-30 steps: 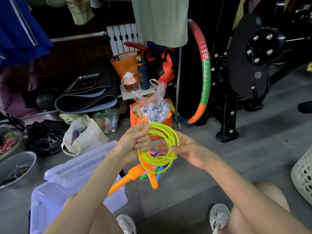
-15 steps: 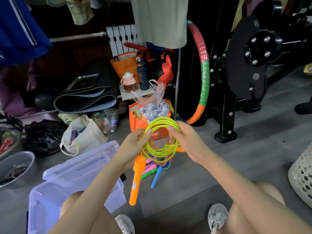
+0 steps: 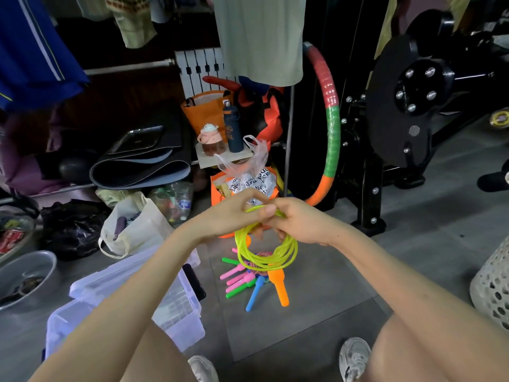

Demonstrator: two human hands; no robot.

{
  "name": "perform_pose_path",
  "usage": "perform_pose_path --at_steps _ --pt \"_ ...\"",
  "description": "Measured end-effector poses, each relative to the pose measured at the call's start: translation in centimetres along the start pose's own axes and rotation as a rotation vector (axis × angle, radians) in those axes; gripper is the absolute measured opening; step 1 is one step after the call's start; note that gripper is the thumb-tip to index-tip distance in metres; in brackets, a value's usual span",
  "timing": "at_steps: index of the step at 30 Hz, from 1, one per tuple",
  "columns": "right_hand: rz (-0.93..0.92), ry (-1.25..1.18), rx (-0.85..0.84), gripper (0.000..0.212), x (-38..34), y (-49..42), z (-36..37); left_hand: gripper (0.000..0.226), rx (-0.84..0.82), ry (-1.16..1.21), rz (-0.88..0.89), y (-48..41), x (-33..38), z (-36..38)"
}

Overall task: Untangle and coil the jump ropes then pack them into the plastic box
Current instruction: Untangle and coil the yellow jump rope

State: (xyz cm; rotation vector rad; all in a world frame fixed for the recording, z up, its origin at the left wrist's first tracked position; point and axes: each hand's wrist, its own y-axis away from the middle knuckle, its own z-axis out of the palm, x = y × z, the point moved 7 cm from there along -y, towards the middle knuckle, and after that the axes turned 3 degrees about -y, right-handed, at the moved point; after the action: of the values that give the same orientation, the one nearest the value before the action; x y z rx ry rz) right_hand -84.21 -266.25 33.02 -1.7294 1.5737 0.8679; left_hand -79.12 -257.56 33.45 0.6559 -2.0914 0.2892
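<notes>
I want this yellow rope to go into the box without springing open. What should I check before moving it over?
1. Both hands, left and right, grip the yellow rope: ok.
2. Loops gathered in one coil: ok.
3. Coil tied off: cannot tell.
4. Orange handle tucked in: not ok, it dangles.
5. Plastic box open: ok.
6. Other ropes on the floor packed: not ok.

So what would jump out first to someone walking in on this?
Probably the neon yellow-green rope coil, held up mid-frame by the left hand and right hand, an orange handle dangling below. Beneath lie bright pink, green and blue handles on the grey floor, and a clear plastic box stands at lower left.
</notes>
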Motion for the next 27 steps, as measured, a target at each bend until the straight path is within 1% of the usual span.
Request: perform_pose_path --at_steps 1,2,3,4,5,7,8,11,13,14,15,16,17,18,19,20,21,23,24,25,27 --pt "-0.001 0.04 0.029 0.01 0.1 -0.1 -0.4 0.052 -0.002 -0.071 0.0 -0.2 0.2 0.1" --pt "0.002 0.078 0.062 0.009 0.3 -0.3 -0.9 0.047 -0.001 -0.1 0.0 -0.4 0.2 0.3" --pt "0.012 0.089 0.1 0.008 0.6 -0.4 -1.4 0.034 -0.016 -0.067 0.0 -0.5 0.3 0.5" --pt "0.027 0.066 0.143 0.008 1.0 -0.4 -1.8 0.016 -0.056 0.0 0.004 -0.4 0.4 0.9" --pt "0.043 0.02 0.192 0.011 1.5 -0.5 -2.3 0.007 -0.095 0.057 0.012 -0.5 0.4 1.2" --pt "0.068 -0.085 0.261 0.023 2.5 -0.4 -3.0 0.024 -0.124 0.104 -0.004 -0.9 -0.1 1.4" --pt "0.08 -0.146 0.257 0.028 3.1 -0.4 -3.0 0.026 -0.123 0.117 -0.025 -1.1 -0.2 1.5" --pt "0.091 -0.305 0.146 0.036 4.0 0.3 -2.4 0.028 -0.13 0.089 -0.054 -1.7 0.0 1.8" --pt "0.098 -0.441 0.122 0.041 4.9 1.2 -2.8 0.032 -0.077 0.059 -0.075 -2.4 -0.4 1.3" --pt "0.099 -0.484 0.162 0.04 5.4 1.8 -3.3 0.032 -0.022 0.07 -0.096 -2.7 -0.9 0.7" --pt "0.099 -0.486 0.243 0.035 5.9 2.5 -3.9 0.029 0.039 0.097 -0.122 -3.1 -1.6 0.1" --pt "0.104 -0.416 0.363 0.026 6.6 3.2 -4.4 0.026 0.097 0.144 -0.149 -3.4 -2.4 -0.5" --pt "0.135 -0.284 0.487 0.013 7.4 3.9 -4.6 0.024 0.152 0.222 -0.18 -3.6 -3.2 -0.9" --pt "0.185 -0.153 0.565 0.01 8.3 4.4 -4.3 0.024 0.203 0.319 -0.213 -3.8 -3.8 -1.2" --pt "0.255 -0.088 0.581 0.026 9.1 4.7 -3.4 0.025 0.25 0.423 -0.24 -4.0 -4.2 -1.3" --pt "0.355 -0.143 0.521 0.04 10.2 4.7 -1.7 0.027 0.29 0.525 -0.254 -4.1 -4.4 -1.3" --pt "0.468 -0.279 0.411 0.049 11.1 4.6 0.4 0.028 0.322 0.618 -0.258 -4.3 -4.4 -1.2" --pt "0.683 -0.585 0.165 0.059 11.5 4.5 4.8 0.029 0.373 0.773 -0.267 -4.7 -4.5 -0.9" --pt "0.742 -0.769 0.084 0.062 11.3 4.2 6.6 0.029 0.398 0.854 -0.282 -4.9 -4.7 -0.7" --pt "0.779 -0.99 0.045 0.063 11.1 3.5 8.1 0.029 0.422 0.95 -0.306 -5.0 -4.9 -0.3" --pt "0.812 -1.461 0.037 0.067 10.6 1.5 10.3 0.03 0.465 1.17 -0.357 -4.9 -5.2 0.5"
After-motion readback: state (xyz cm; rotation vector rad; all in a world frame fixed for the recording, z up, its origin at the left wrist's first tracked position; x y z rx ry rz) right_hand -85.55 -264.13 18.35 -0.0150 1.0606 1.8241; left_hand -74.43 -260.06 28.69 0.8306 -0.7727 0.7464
